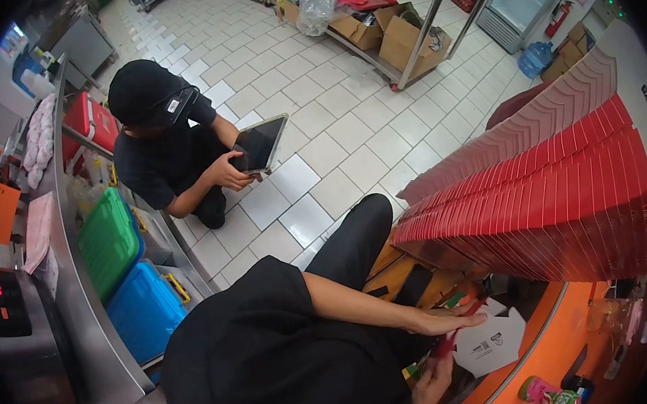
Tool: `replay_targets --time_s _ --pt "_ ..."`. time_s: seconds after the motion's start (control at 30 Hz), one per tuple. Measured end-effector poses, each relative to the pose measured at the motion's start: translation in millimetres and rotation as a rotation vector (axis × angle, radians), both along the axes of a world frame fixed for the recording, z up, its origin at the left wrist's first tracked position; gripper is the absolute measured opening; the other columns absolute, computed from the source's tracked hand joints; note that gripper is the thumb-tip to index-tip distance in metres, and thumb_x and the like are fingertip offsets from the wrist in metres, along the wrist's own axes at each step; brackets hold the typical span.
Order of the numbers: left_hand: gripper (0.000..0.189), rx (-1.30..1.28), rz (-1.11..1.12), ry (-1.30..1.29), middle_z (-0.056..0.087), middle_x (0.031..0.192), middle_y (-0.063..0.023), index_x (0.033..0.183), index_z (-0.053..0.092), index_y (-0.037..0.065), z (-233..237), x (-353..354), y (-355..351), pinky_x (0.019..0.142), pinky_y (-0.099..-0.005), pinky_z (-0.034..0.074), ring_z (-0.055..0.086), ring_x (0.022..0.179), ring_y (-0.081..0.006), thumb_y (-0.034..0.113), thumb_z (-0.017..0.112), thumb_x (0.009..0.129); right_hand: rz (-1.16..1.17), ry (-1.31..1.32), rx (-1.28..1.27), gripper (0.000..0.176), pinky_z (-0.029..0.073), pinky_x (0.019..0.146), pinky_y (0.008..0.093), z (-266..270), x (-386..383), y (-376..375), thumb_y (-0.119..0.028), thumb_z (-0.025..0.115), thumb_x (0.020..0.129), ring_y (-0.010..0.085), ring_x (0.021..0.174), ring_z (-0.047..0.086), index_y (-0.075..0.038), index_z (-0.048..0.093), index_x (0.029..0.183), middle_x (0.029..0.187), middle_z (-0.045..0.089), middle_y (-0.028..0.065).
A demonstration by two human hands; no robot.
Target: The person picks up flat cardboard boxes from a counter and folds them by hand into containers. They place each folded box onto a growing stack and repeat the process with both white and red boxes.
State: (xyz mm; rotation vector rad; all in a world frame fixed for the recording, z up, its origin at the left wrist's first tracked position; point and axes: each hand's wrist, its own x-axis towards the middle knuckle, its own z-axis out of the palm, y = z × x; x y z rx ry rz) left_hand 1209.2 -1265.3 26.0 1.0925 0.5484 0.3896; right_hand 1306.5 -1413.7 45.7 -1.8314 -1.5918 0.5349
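Observation:
A white takeaway box [491,343] with red sides and a printed logo is tilted between my hands, at the lower right. My left hand [448,319] reaches across the upper edge of the box, its fingers fairly straight along a red flap that it grips. Lower down, my right hand [433,382] has its fingers bent around the red side of the box. Part of the right fingers is hidden behind it. A long row of nested red cartons [532,207] stands just beyond the box.
A crouching person [156,140] in black holds a tablet [263,144] on the tiled floor. Green [111,240] and blue [144,310] lidded bins line the steel counter [90,299]. An orange surface [539,337] curves beneath the box. Cardboard boxes [409,40] fill a low rack.

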Motion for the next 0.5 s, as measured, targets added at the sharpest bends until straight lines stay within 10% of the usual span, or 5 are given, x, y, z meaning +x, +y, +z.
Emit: replay_targets --time_s 0.13,0.3,0.33,0.4,0.5 --pt "0.061 -0.593 -0.199 -0.011 0.053 0.125 -0.0208 0.139 0.039 0.004 -61.9 14.8 11.9 0.094 -0.0565 0.047 0.052 0.122 -0.0381 0.014 0.057 0.082 -0.02 0.058 -0.317 0.029 0.039 0.101 0.0433 -5.3 2.8 -5.3 -0.002 0.053 0.089 0.0384 0.109 0.059 0.005 0.06 0.116 0.117 0.061 0.0248" --pt "0.054 -0.787 -0.187 -0.037 0.051 0.12 -0.0279 0.13 0.039 -0.01 -139.3 28.5 5.6 0.087 -0.0586 0.049 0.054 0.109 -0.0443 -0.004 0.046 0.077 0.055 -0.432 -0.034 0.034 0.01 0.114 0.0629 -51.6 64.1 -41.8 -0.001 0.059 0.086 0.033 0.123 0.056 -0.008 0.069 0.118 0.131 0.059 0.0183" --pt "0.056 -0.738 -0.094 0.112 0.049 0.121 -0.0281 0.13 0.037 -0.011 -146.3 31.4 2.3 0.088 -0.0603 0.048 0.054 0.11 -0.0453 -0.007 0.046 0.074 0.065 -0.485 0.03 0.032 0.011 0.112 0.0659 -56.4 87.8 -54.9 -0.007 0.061 0.091 0.0396 0.13 0.049 -0.013 0.069 0.121 0.14 0.053 0.0173" --pt "0.063 -0.682 -0.051 0.222 0.042 0.127 -0.0277 0.131 0.033 -0.014 -191.7 47.8 -4.8 0.094 -0.0616 0.047 0.05 0.119 -0.0449 -0.012 0.049 0.07 -0.268 -0.566 0.481 0.043 0.048 0.095 0.0473 45.0 -6.5 -25.8 -0.03 0.067 0.093 0.0334 0.116 0.055 -0.006 0.059 0.127 0.136 0.049 0.0192" --pt "0.062 -0.966 -0.125 -0.002 0.04 0.132 -0.0261 0.135 0.035 -0.007 -212.0 56.7 -26.1 0.095 -0.0598 0.046 0.042 0.129 -0.0393 -0.007 0.05 0.075 -0.663 -0.48 0.455 0.053 0.048 0.095 0.0474 27.7 -20.7 -33.2 -0.028 0.071 0.09 0.0347 0.117 0.055 -0.008 0.052 0.135 0.138 0.047 0.02"
